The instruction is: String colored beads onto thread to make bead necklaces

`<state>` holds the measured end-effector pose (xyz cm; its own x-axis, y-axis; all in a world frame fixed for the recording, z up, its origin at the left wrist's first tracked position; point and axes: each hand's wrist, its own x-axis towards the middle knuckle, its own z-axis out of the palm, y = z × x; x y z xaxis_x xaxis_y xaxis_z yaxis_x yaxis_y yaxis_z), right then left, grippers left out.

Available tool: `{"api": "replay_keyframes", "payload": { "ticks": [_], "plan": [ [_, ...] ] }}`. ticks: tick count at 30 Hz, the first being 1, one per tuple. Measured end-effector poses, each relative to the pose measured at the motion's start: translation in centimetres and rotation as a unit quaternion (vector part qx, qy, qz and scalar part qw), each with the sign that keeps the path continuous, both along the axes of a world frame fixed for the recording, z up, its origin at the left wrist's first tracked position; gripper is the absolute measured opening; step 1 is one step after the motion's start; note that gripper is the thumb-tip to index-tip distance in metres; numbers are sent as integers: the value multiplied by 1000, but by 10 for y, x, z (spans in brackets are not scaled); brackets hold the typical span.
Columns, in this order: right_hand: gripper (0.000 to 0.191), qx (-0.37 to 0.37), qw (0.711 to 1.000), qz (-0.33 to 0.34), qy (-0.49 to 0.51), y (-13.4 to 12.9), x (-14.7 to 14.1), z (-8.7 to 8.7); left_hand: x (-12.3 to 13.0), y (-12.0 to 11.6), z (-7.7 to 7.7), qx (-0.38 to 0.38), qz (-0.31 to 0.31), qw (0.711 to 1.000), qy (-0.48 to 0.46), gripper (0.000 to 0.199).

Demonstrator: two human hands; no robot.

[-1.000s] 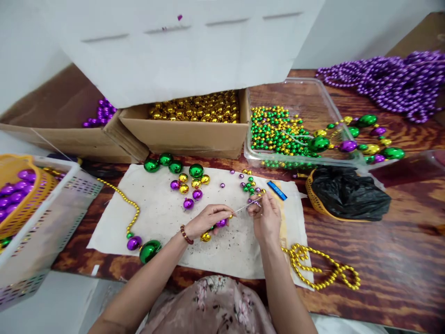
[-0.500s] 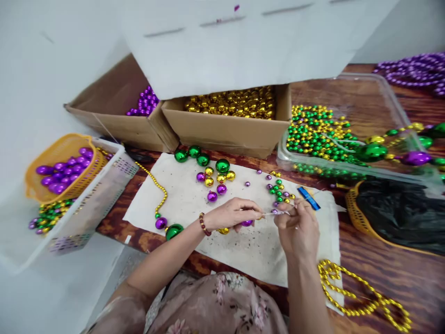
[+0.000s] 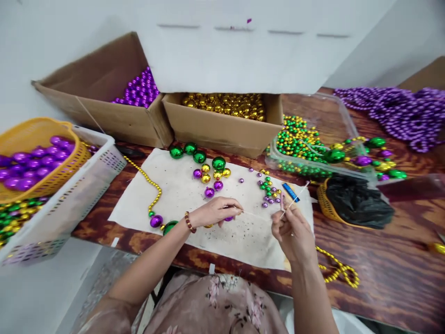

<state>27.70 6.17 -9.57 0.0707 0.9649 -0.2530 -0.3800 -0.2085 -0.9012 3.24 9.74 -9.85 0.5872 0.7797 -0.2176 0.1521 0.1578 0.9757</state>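
My left hand (image 3: pixel 222 211), wearing a beaded bracelet, is closed on a thin white string (image 3: pixel 257 215), with a purple bead (image 3: pixel 228 218) just under its fingers. The string runs taut across to my right hand (image 3: pixel 290 232), whose fingers pinch a thin white stick (image 3: pixel 299 195) that points up and right. From behind my left wrist a strand of gold beads (image 3: pixel 158 188) leads away, with a purple ball (image 3: pixel 156 221) and a green ball (image 3: pixel 170 227) on it. Small mixed beads (image 3: pixel 267 185) and larger green balls (image 3: pixel 199 157) lie on the white cloth (image 3: pixel 139 204).
Cardboard boxes hold purple beads (image 3: pixel 141 88) and gold beads (image 3: pixel 225 105). A clear tray (image 3: pixel 347 116) of mixed beads stands at back right. On the left is a white basket (image 3: pixel 104 153); a yellow basket (image 3: pixel 330 204) with a black bag sits right. A blue packet (image 3: pixel 290 192) lies on the cloth.
My hands have moved apart, and a longer stretch of string shows between them. The white stick now sticks up from my right hand. The camera view has shifted.
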Motion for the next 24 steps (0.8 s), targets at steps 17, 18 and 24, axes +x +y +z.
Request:
{"api": "replay_keyframes", "payload": {
  "ticks": [17,18,24],
  "plan": [
    [12,32,932,-358,-50,-68,80,27,-31,-54,-22,312,-93,889,321,21],
    [13,26,929,-365,-53,-72,81,24,-36,-57,-24,319,-93,887,319,20],
    [17,19,906,-422,-29,-79,70,10,-59,-76,-28,331,-93,879,331,17]
  ]
}}
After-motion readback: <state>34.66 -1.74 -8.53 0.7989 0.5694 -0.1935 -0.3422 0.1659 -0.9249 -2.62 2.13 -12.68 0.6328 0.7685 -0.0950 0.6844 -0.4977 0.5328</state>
